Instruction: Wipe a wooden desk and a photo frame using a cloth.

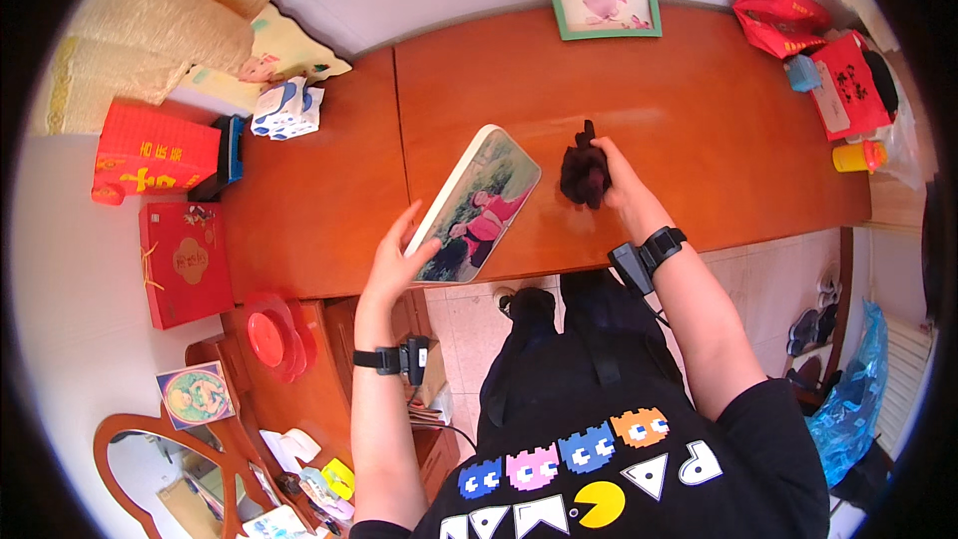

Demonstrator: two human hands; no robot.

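My left hand (400, 254) grips the lower left corner of a white-edged photo panel (479, 209), thumb on its front and fingers around the side. The panel is tilted and shows a picture of people in pink before greenery. A bunched dark cloth (584, 172) is in my right hand (617, 176), to the right of the panel and over the wooden tabletop (509, 90). A small gap lies between cloth and panel. Black straps with small devices are on both my wrists.
A green picture frame (602, 36) leans on the wall at the back. To the left are a tissue pack (288, 108), a red gift bag (161, 153) and a red box (187, 262). A red bag (778, 15) and a yellow container (857, 157) stand right.
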